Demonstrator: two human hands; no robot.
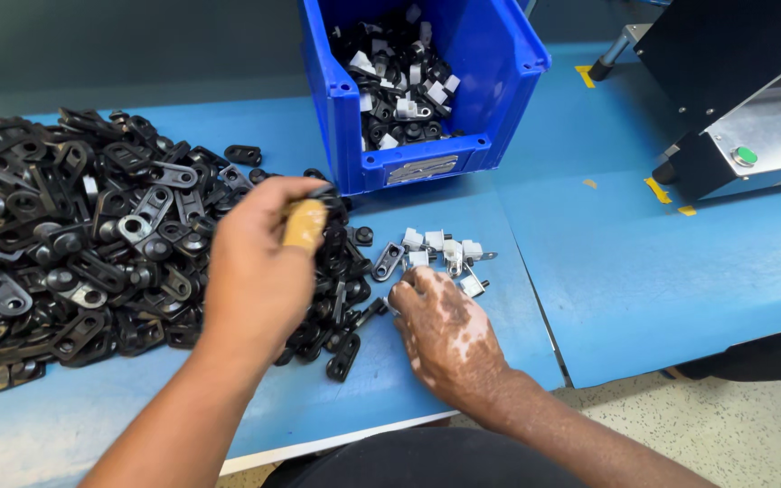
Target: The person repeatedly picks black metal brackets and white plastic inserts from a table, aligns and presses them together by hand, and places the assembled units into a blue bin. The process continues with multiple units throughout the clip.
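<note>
The left hand point(259, 262) hangs knuckles-up over the near edge of the black bracket pile point(65, 235), fingers curled, pinching a bracket point(324, 192) at its fingertips. The right hand point(445, 330) lies flat on the blue surface point(644, 271), fingers loosely spread; whether it grips anything, I cannot tell. White clips point(445, 248) lie just beyond its fingertips, long axes mixed, and a blue bin point(427, 81) stands farther off.

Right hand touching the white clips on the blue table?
Cannot tell. In the head view the right hand lies just below the white clips, fingertips at the cluster's lower edge; the knuckles hide whether there is contact or a gap.
</note>
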